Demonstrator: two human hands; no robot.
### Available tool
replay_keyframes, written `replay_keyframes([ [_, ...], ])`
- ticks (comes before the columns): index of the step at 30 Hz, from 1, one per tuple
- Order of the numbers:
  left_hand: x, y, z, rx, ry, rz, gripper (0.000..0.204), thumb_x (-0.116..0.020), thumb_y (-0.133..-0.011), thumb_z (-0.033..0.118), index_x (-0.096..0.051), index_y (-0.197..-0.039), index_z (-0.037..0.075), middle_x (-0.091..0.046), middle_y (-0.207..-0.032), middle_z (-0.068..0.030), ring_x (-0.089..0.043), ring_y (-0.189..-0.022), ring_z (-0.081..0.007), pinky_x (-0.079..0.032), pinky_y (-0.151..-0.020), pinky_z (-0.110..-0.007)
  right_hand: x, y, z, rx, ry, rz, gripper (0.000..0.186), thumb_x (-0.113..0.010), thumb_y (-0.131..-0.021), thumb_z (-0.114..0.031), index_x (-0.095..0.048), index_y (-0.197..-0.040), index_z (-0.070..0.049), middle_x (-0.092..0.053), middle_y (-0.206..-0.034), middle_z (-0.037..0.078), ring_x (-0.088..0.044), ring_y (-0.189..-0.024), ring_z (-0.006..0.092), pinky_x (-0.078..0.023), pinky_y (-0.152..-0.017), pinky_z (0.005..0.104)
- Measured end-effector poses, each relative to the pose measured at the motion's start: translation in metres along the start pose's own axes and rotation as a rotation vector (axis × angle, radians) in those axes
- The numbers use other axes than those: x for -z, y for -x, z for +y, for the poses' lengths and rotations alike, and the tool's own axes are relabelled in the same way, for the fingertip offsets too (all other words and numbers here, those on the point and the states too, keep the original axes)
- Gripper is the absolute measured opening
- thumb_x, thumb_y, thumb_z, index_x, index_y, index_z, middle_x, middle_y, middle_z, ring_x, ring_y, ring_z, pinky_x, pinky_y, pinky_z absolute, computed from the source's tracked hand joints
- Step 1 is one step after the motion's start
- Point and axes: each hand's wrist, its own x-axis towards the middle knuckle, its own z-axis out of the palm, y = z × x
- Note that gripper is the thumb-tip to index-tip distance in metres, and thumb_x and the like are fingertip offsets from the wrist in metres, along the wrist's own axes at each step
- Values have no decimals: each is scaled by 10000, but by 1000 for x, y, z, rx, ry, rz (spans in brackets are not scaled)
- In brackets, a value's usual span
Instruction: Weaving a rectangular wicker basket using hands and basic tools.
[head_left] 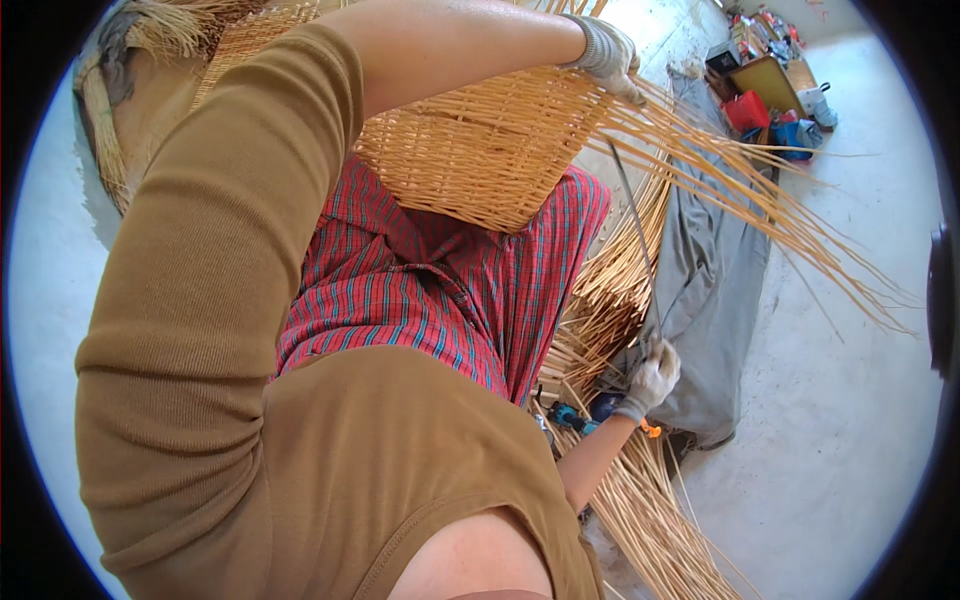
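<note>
A woven wicker basket (480,145) lies tilted across my lap. Long loose rods (765,195) fan out from its right edge. At that edge, my left hand (607,60), in a pale knitted glove, is closed around the wicker where the rods leave the weave. Lower and to the right, my right hand (653,383), gloved too, is closed on the lower end of a long, thin grey rod (637,225). The rod rises from my fingers toward the basket's right corner; I cannot tell whether its tip touches the wicker.
Bundles of wicker rods (665,510) lie on my right, beside a grey cloth (700,300). A blue tool (570,417) sits near my right wrist. Red and blue bags (748,112) and boxes are heaped at far right. More bundled rods (105,130) lie far left.
</note>
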Motion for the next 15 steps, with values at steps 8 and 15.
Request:
replay_keyframes([
  [8, 43, 72, -17, -13, 458, 115, 517, -764, -813, 496, -750, -1131, 88, -748, -1017, -68, -673, -912, -189, -543, -794, -346, 6, 46, 29, -677, -989, 380, 340, -588, -1039, -363, -682, -1164, -61, -693, -1068, 35, -612, -964, 179, -543, -796, 344],
  [15, 70, 99, -57, -228, 544, 141, 551, -775, -797, 508, -750, -1168, 102, -760, -1066, -64, -684, -974, -192, -529, -853, -346, -24, -4, -147, -135, -1074, 6, 162, -594, -987, -122, -661, -1091, -17, -654, -1134, 122, -652, -1015, 234, -563, -868, 349],
])
